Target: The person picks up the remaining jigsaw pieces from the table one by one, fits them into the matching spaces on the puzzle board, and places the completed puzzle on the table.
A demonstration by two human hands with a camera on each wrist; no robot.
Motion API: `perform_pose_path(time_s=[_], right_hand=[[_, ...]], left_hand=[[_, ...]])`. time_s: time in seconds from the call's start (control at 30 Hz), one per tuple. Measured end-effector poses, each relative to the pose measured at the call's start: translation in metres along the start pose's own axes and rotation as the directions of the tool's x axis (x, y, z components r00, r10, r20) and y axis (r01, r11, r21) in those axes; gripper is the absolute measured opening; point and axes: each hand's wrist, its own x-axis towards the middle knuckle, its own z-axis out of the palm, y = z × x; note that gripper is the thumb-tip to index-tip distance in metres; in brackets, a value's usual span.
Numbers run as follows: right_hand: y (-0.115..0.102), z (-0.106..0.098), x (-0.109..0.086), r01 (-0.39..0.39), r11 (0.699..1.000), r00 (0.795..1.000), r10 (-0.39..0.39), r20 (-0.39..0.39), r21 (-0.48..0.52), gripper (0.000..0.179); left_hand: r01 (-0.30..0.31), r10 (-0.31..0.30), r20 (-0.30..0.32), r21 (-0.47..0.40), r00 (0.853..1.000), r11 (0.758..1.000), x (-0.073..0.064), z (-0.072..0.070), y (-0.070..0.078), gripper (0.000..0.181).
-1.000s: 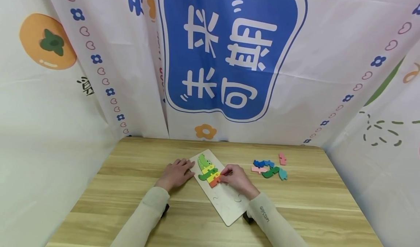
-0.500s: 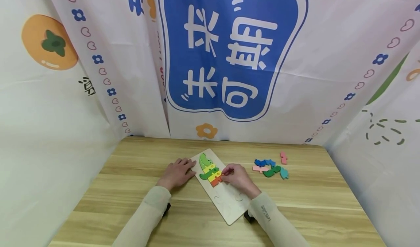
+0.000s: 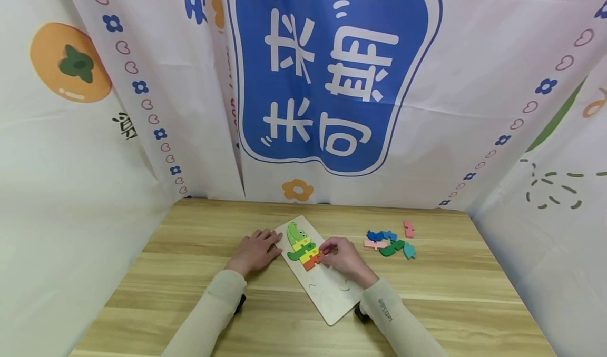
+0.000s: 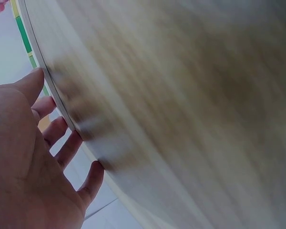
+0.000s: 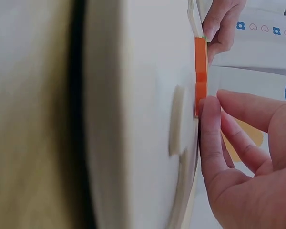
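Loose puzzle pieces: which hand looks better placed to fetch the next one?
Right, probably: the right hand, though now at the orange piece, is nearer the loose pieces, which lie on its side of the board. The left hand touches the board's opposite edge, farther from them.

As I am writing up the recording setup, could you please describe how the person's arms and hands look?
The left sleeve and right sleeve are long and cream-coloured. The right one has small dark lettering near its cuff. A small black object shows beside each cuff. The left hand and right hand are bare.
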Motion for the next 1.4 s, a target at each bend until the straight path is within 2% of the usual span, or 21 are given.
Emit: perform_pose_path(time_s=[0.47, 1.17, 1.4], right_hand=[[0.0, -0.003, -0.002, -0.001, 1.0, 1.0, 0.001, 0.023, 0.005, 0.024], [0.002, -0.005, -0.003, 0.003, 1.0, 1.0, -0.003, 0.027, 0.013, 0.023], [0.005, -0.022, -0.003, -0.006, 0.998, 0.999, 0.008, -0.036, 0.066, 0.021]], left_hand=[[-0.008, 0.008, 0.0, -0.009, 1.0, 1.0, 0.001, 0.003, -0.002, 0.054], [-0.005, 0.005, -0.007, -0.016, 1.0, 1.0, 0.0, 0.004, -0.002, 0.053], [-0.01, 0.009, -0.02, -0.024, 1.0, 1.0, 0.0, 0.005, -0.002, 0.053]])
